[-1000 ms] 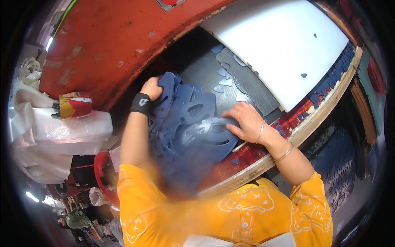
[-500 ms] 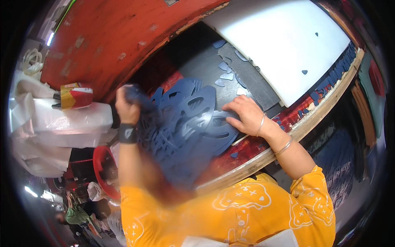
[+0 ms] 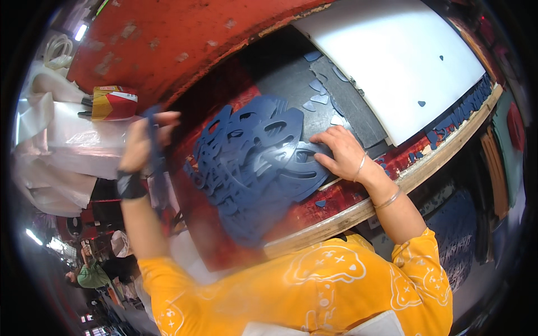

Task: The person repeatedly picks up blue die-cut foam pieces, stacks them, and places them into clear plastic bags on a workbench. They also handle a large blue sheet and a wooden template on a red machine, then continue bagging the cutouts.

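A heap of blue die-cut sheet pieces (image 3: 263, 145), full of curved holes and strips, lies overlapping on the red worktop in front of me. My right hand (image 3: 343, 151) rests at the heap's right edge, with thumb and fingers apart and fingertips touching the outermost piece. Off to the left of the heap, my left hand (image 3: 137, 143) is raised and smeared by motion. A blue strip-like piece (image 3: 156, 137) hangs in it, blurred; its exact shape cannot be made out.
Behind the right hand lies a white board (image 3: 392, 67) on a dark grey mat (image 3: 274, 67) with small blue offcuts (image 3: 319, 99). A wooden edge strip (image 3: 347, 218) bounds the worktop. A red panel (image 3: 145, 45) rises at the back. At left sit clear plastic-wrapped bundles (image 3: 84, 151) and a red-yellow box (image 3: 115, 103).
My left hand has swung left, away from the heap, with blue material in it. The right hand remains at the heap's edge. The whole view has shifted slightly.
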Demonstrator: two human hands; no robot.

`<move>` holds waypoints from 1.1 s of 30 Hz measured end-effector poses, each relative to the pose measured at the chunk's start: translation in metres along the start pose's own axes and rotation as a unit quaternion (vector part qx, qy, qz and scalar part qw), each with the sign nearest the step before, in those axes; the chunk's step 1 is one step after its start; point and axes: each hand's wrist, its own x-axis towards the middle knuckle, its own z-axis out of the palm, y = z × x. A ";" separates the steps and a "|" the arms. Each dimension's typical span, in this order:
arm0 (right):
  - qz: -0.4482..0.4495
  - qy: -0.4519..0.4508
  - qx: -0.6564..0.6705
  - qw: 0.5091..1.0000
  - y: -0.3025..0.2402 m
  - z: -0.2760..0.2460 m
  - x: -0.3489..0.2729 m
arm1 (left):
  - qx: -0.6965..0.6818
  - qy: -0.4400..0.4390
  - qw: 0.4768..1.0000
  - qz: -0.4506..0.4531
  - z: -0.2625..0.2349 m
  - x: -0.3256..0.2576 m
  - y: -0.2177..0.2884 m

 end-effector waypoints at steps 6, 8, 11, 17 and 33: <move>0.020 -0.017 0.020 0.999 0.003 -0.002 0.000 | 0.296 0.031 0.954 -0.025 0.100 0.087 -0.081; 0.020 -0.016 0.007 1.000 0.004 -0.003 0.002 | 0.296 0.031 0.955 -0.008 0.107 0.090 -0.092; 0.012 -0.020 0.011 1.000 0.004 -0.003 0.002 | 0.332 0.042 0.939 -0.080 0.104 0.082 -0.094; 0.008 -0.022 0.013 1.000 0.002 -0.003 0.002 | -0.016 0.266 0.962 0.064 0.070 0.012 -0.107; 0.028 -0.020 0.030 0.999 -0.001 -0.004 0.002 | 0.113 -0.110 0.984 -0.077 0.100 0.048 -0.014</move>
